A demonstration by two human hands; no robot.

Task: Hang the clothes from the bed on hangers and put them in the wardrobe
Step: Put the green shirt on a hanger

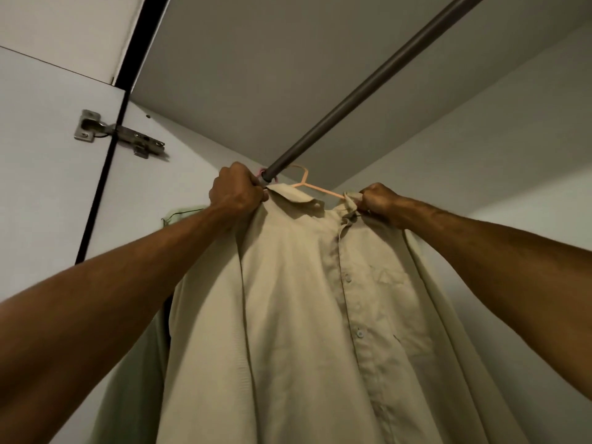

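My left grip is clamped on the left shoulder of the beige shirt, its fingers curled into the cloth beside the collar. My right grip pinches the other collar tip, bunching it. The shirt hangs between and below the two grips, front toward me, with its buttoned placket and chest pocket under the right grip.

A thin peach hanger shows between the grips just above the collar, one arm running toward the right grip and going under the cloth there. The dark rail comes down from far above the right grip and ends behind the knuckles of the left grip. Something pink sits around the rail right against that grip.

Below my left forearm hangs a green garment, pressed close to the shirt's side. Well out past the left grip, a metal hinge joins the white door to the wardrobe's side panel. The wardrobe's top panel is just above the rail.

I cannot tell whether the peach hook rests on the rail or hangs beside it. The left grip hides the rail's end and the hanger's left arm. The shirt's hem is cut off at the bottom edge.
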